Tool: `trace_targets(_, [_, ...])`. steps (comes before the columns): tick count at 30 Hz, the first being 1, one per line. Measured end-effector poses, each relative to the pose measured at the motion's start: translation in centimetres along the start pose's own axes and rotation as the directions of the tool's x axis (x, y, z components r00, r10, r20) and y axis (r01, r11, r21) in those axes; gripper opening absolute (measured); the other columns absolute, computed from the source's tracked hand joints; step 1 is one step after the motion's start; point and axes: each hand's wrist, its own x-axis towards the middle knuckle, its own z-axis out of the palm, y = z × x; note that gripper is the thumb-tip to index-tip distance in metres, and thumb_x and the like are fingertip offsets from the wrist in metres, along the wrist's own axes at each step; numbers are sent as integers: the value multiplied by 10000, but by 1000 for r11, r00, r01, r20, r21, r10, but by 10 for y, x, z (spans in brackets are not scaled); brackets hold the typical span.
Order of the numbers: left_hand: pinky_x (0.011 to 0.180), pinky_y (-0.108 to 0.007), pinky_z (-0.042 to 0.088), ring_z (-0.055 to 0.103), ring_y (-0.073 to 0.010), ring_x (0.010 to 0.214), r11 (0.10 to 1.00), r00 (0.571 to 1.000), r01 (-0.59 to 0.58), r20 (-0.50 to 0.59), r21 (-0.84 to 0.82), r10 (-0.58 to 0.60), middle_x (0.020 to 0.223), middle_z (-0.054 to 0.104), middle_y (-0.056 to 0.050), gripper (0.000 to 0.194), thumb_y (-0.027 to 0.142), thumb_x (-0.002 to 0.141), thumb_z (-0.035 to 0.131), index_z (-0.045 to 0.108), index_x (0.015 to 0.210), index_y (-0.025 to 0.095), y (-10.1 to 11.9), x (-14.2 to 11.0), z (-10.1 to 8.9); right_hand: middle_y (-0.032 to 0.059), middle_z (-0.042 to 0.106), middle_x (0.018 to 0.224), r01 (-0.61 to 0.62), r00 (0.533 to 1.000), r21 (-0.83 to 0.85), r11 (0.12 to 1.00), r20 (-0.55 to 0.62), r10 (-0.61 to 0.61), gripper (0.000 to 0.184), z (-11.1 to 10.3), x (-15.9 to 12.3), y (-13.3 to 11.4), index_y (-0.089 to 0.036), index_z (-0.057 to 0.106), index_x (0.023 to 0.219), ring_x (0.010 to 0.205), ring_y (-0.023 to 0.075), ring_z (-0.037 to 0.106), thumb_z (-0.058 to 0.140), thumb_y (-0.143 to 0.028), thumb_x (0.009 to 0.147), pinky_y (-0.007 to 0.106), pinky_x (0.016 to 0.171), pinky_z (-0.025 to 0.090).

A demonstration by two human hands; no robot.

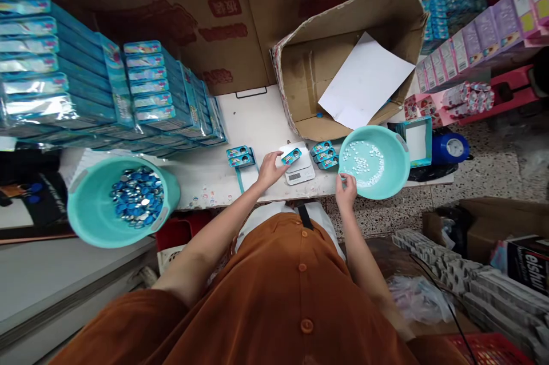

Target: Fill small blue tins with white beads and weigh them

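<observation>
My left hand (270,170) has its thumb and fingers at the left end of a small blue tin (292,156), over a white digital scale (299,172). At the near left rim of the right turquoise basin (403,167), my right hand (346,190) is closed in a pinch; what its fingertips hold is too small to make out. Small white pellets (361,165) lie in that basin. Between scale and basin stands a group of similar blue tins (325,154). More blue tins (240,156) rest left of my left hand, on or beside an open blue box (249,177).
Stacks of wrapped blue boxes (154,84) fill the back left. A turquoise basin (81,205) of blue and silver pieces stands at the left. Behind the scale is an open cardboard box (300,79) with a white sheet (364,84). Pink and purple boxes (480,39) line the right.
</observation>
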Motion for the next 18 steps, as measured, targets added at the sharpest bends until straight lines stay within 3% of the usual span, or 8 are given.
trace_targets(4, [975, -411, 420, 504, -283, 1141, 988, 999, -12, 35, 153, 7, 1179, 580, -127, 524, 381, 729, 700, 505, 1168, 171, 15, 14, 20, 83, 607, 896, -11, 1000, -4, 1000, -10, 11, 280, -4, -12, 4, -166, 628, 920, 746, 173, 545, 469, -389, 863, 323, 753, 449])
trace_targets(8, [907, -396, 443, 534, -266, 1052, 959, 994, -63, 109, 278, 34, 1099, 592, -112, 323, 246, 802, 591, 536, 1113, 176, 24, 14, 26, 90, 615, 888, -4, 1000, 6, 1000, -19, 4, 293, -7, -17, 1, -164, 630, 906, 748, 178, 544, 468, -404, 862, 327, 752, 453])
trace_targets(13, [878, -379, 445, 538, -249, 1024, 957, 989, -139, 81, 254, 122, 1090, 590, -79, 331, 241, 833, 530, 513, 1162, 217, 6, -39, -18, 97, 616, 890, 1, 1000, -2, 1000, -11, -1, 310, -8, -16, -3, -159, 633, 902, 755, 186, 545, 462, -414, 863, 329, 750, 451])
trace_targets(18, [904, -409, 440, 532, -279, 1061, 954, 999, -28, -21, 299, 36, 1120, 596, -107, 355, 240, 833, 503, 514, 1187, 214, -38, -96, -70, 97, 608, 866, 26, 999, -17, 1000, 33, -25, 312, -3, -12, -6, -168, 629, 895, 759, 200, 539, 448, -421, 868, 345, 749, 452])
